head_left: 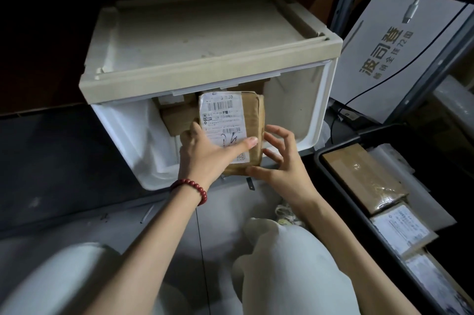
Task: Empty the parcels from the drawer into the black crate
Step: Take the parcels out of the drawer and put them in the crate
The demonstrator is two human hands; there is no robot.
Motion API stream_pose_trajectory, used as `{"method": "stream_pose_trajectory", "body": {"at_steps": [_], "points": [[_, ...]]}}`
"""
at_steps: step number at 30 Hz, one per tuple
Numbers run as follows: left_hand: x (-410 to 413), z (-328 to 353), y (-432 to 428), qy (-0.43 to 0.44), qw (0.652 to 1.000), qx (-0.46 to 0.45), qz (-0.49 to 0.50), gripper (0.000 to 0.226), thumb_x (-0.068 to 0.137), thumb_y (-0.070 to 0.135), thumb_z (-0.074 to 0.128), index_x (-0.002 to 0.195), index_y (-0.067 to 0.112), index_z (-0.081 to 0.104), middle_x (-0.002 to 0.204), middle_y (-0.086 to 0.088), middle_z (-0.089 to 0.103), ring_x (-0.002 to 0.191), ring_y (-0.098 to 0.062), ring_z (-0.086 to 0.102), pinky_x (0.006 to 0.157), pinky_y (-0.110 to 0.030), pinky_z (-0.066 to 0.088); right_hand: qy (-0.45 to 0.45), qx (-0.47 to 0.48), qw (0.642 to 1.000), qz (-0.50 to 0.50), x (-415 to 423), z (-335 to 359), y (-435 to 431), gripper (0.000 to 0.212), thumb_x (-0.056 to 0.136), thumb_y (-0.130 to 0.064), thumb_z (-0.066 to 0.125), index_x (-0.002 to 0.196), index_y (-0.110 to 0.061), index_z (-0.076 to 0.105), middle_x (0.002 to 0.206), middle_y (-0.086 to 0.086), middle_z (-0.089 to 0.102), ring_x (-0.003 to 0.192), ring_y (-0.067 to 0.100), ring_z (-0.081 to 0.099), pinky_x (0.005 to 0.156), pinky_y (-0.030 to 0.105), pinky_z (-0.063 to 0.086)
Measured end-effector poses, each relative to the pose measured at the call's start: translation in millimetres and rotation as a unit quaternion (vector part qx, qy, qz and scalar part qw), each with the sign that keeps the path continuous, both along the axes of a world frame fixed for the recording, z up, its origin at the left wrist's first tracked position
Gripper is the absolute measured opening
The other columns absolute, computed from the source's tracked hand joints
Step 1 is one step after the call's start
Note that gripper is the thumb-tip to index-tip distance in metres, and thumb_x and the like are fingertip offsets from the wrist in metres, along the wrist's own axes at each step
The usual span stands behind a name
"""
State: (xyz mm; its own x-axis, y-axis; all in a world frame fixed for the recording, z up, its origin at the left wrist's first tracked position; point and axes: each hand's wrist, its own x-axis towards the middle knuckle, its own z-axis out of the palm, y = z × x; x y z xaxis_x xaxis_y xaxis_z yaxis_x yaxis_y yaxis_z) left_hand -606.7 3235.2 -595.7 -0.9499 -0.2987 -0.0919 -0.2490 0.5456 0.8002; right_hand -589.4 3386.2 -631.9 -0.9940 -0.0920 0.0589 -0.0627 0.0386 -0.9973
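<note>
The left hand (202,158) and right hand (282,163) both grip one brown labelled parcel (254,119), fingers curled around its edges, at the front of the open drawer (295,109). Further boxes (174,117) lie inside. The black crate (333,186), to the right, contains several packages (359,176).

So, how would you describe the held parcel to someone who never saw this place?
Find the white drawer under the beige top. At its front, the left hand and right hand hold one brown parcel upright. Unlike the boxes behind it, its big white label with handwriting faces you.
</note>
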Motion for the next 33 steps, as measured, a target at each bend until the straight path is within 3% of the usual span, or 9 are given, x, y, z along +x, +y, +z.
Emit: {"method": "stream_pose_trajectory", "body": {"at_steps": [3, 6, 9, 13, 16, 19, 25, 30, 33], "points": [[0.2, -0.1, 1.3, 0.008, 0.999, -0.042, 0.008, 0.127, 0.043, 0.072, 0.079, 0.141, 0.016, 0.02, 0.125, 0.001, 0.04, 0.117, -0.021, 0.04, 0.089, -0.033, 0.039, -0.008, 0.03, 0.999, 0.023, 0.7, 3.5, -0.4, 0.081, 0.07, 0.011, 0.076, 0.134, -0.02, 0.036, 0.134, -0.009, 0.048, 0.12, -0.011, 0.043, 0.092, 0.002, 0.036], [-0.6, -2.6, 0.8, -0.01, 0.997, -0.069, 0.017, 0.135, 0.042, 0.075, 0.076, 0.144, 0.016, 0.01, 0.14, -0.008, 0.036, 0.126, -0.029, 0.04, 0.098, -0.043, 0.042, -0.008, 0.048, 0.998, 0.035, 0.2, 4.6, 0.4, 0.076, 0.076, 0.009, 0.072, 0.135, -0.023, 0.036, 0.128, -0.017, 0.048, 0.112, -0.019, 0.043, 0.094, 0.003, 0.036], [-1.3, -4.7, -0.3, 0.004, 0.998, -0.065, 0.011, 0.128, 0.047, 0.071, 0.077, 0.142, 0.018, 0.01, 0.137, -0.006, 0.039, 0.121, -0.028, 0.044, 0.093, -0.04, 0.043, -0.005, 0.046, 0.999, -0.002, -1.3, 1.8, 0.3, 0.057, 0.09, 0.004, 0.058, 0.133, -0.026, 0.038, 0.125, -0.013, 0.052, 0.115, -0.005, 0.05, 0.1, 0.016, 0.041], [0.4, -7.1, -0.3, 0.016, 0.997, -0.071, -0.033, 0.122, 0.051, 0.069, 0.077, 0.141, 0.023, 0.008, 0.133, -0.002, 0.041, 0.111, -0.021, 0.044, 0.084, -0.032, 0.04, -0.053, 0.029, 0.997, -0.052, -4.8, -3.0, -1.6, 0.046, 0.101, -0.024, 0.044, 0.146, -0.022, 0.032, 0.136, -0.003, 0.045, 0.117, 0.008, 0.048, 0.077, 0.003, 0.045], [1.5, -8.3, -0.6, -0.002, 0.997, -0.024, -0.075, 0.122, 0.053, 0.069, 0.077, 0.143, 0.026, 0.007, 0.135, 0.0, 0.041, 0.109, -0.016, 0.041, 0.083, -0.028, 0.036, -0.083, -0.004, 0.994, -0.066, -4.5, -5.0, -3.1, 0.046, 0.103, -0.025, 0.04, 0.147, -0.014, 0.033, 0.14, 0.006, 0.05, 0.123, 0.017, 0.052, 0.101, 0.032, 0.047], [1.6, -6.9, -1.7, -0.022, 0.995, 0.0, -0.095, 0.126, 0.047, 0.077, 0.065, 0.148, 0.029, 0.007, 0.142, -0.001, 0.039, 0.124, -0.021, 0.042, 0.09, -0.032, 0.038, -0.095, -0.015, 0.993, -0.07, -1.8, -2.5, -3.0, 0.038, 0.103, -0.026, 0.04, 0.139, -0.015, 0.043, 0.127, 0.007, 0.059, 0.113, 0.028, 0.061, 0.095, 0.057, 0.048], [3.0, -4.6, -2.5, -0.028, 0.993, 0.014, -0.116, 0.099, 0.061, 0.083, 0.04, 0.148, 0.04, 0.018, 0.146, 0.002, 0.041, 0.127, -0.021, 0.042, 0.084, -0.029, 0.031, -0.087, -0.048, 0.994, -0.055, 1.7, 5.1, 1.7, 0.03, 0.101, -0.028, 0.045, 0.131, -0.025, 0.045, 0.121, 0.001, 0.058, 0.092, 0.01, 0.066, 0.076, 0.044, 0.059], [2.9, -2.2, -1.8, -0.032, 0.993, 0.024, -0.108, 0.063, 0.072, 0.078, 0.053, 0.12, 0.038, 0.051, 0.112, 0.014, 0.058, 0.102, -0.013, 0.053, 0.071, -0.022, 0.042, -0.072, -0.056, 0.996, -0.027, 4.2, 7.4, 0.3, 0.03, 0.101, -0.025, 0.046, 0.131, -0.022, 0.048, 0.119, 0.008, 0.057, 0.1, 0.024, 0.064, 0.063, 0.029, 0.058], [3.6, -0.9, 0.1, -0.052, 0.992, 0.048, -0.103, 0.085, 0.055, 0.085, 0.058, 0.122, 0.033, 0.051, 0.118, 0.008, 0.061, 0.109, -0.017, 0.056, 0.089, -0.036, 0.05, -0.056, -0.058, 0.997, -0.005, 5.3, 6.4, 0.0, 0.032, 0.101, -0.021, 0.044, 0.133, -0.023, 0.049, 0.123, 0.005, 0.058, 0.098, 0.014, 0.067, 0.063, 0.021, 0.054]]}}
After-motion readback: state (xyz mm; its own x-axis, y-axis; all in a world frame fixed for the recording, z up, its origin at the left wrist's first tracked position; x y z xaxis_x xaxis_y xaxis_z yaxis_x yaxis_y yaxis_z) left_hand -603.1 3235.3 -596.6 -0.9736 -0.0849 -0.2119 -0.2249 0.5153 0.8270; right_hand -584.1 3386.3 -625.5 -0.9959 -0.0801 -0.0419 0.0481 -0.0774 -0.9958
